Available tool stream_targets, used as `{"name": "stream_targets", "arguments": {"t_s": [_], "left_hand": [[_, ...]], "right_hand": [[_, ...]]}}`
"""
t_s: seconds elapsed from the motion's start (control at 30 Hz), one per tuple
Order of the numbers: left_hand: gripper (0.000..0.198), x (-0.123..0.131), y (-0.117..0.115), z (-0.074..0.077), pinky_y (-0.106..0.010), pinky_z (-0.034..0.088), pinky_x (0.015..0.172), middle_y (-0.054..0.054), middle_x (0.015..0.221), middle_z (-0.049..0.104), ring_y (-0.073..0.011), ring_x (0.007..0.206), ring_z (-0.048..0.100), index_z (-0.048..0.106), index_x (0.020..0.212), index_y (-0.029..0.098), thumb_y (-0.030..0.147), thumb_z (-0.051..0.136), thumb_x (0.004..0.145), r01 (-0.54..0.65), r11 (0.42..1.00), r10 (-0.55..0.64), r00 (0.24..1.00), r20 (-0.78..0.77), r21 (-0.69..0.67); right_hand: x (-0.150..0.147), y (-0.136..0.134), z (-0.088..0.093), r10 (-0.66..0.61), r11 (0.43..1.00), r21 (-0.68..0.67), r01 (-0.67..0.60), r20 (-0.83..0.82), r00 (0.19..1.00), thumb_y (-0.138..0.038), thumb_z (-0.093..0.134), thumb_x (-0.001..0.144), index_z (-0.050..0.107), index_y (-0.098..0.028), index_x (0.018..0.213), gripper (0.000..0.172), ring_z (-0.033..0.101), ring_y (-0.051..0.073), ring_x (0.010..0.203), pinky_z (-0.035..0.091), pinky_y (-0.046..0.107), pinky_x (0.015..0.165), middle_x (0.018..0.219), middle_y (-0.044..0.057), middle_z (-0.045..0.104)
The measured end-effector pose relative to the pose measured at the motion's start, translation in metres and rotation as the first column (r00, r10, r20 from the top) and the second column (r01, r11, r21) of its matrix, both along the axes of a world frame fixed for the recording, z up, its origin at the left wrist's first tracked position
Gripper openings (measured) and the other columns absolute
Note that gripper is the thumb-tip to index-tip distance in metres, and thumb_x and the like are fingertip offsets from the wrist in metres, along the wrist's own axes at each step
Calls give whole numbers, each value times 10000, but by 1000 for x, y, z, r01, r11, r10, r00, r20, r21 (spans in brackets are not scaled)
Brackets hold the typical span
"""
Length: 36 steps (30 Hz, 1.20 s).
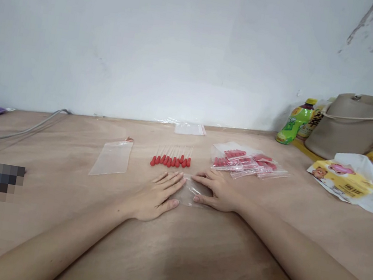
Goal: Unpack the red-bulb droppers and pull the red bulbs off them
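Centre frame, I'm pressing my left hand [157, 196] and right hand [218, 192] flat, fingers unclenched, onto a small clear bag [190, 193]; it is lying just below the row of red-capped droppers [170, 159].

I read this as a small packing workshop. I see a plain plywood bench [190, 253] against a scuffed bare wall [153, 36], with filled zip bags [246, 162] stacked on it.
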<state>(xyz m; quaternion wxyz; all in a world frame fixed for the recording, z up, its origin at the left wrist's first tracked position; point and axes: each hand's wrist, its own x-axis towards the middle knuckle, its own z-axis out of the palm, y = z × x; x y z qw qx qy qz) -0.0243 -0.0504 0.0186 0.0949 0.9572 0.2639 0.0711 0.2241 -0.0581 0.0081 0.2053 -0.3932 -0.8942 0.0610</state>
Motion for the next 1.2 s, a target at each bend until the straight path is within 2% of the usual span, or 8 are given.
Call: {"name": "stream_targets", "arguments": {"t_s": [0.2,0.37,0.5,0.67,0.77,0.87,1.0,1.2], "left_hand": [[517,-18,2,4,-476,42,1094,-25,1471,69,-213,1355,53,103,1394,302,375,295,920,30,999,-34,995,-91,-35],[434,-19,2,1,-467,215,1068,-42,1455,214,-245,1332,197,371,1307,296,304,411,875,-108,983,126,985,121,-146],[410,-11,5,-12,-387,400,947,-87,1233,450,-212,1123,469,481,1149,222,270,579,754,-271,899,412,791,452,-344],[524,-12,8,-10,-274,483,655,-58,1037,501,-113,737,563,360,1099,221,172,611,642,-227,741,585,681,441,-632],[492,-30,17,13,-277,465,686,-43,956,545,-130,762,562,350,1126,222,132,512,670,-232,817,465,806,365,-529],[524,-60,39,43,-301,450,719,-13,829,594,-169,778,565,384,1158,222,134,483,651,-399,873,457,870,187,-279],[543,-103,82,58,-288,433,732,-5,837,619,-176,813,574,402,1171,220,104,411,640,-675,738,660,729,185,25],[479,-124,133,35,-275,435,772,-36,932,633,-188,884,583,465,1147,195,136,436,673,-816,566,786,578,220,122]], "right_hand": [[11,3,-1,-44,999,-12,45,76,996,-613,438,784,457,-217,1267,625,448,261,1126,328,448,941,1251,104,490],[14,0,2,8,1000,13,-10,135,991,-677,478,710,414,-202,1302,762,388,288,1170,309,464,956,1276,131,453],[3,-8,4,-27,993,115,11,138,990,-717,499,653,476,-194,1251,795,351,319,1183,248,512,970,1241,139,482],[-5,-9,1,-134,955,274,115,52,990,-632,493,730,577,-205,1119,585,364,286,1166,203,480,990,1210,116,500],[3,-2,2,-286,890,355,287,-55,957,-472,450,830,619,-204,1027,373,408,248,1112,234,428,966,1168,104,520],[19,9,4,-430,796,400,453,-152,890,-402,479,824,635,-200,962,289,442,241,1050,260,402,922,1104,97,549],[41,22,4,-584,680,395,617,-216,782,-412,498,806,629,-208,969,293,466,249,1017,234,422,902,1066,93,568],[54,29,-4,-734,587,344,733,-156,661,-522,470,788,599,-232,1051,412,487,274,996,186,476,917,1083,90,577]]}}
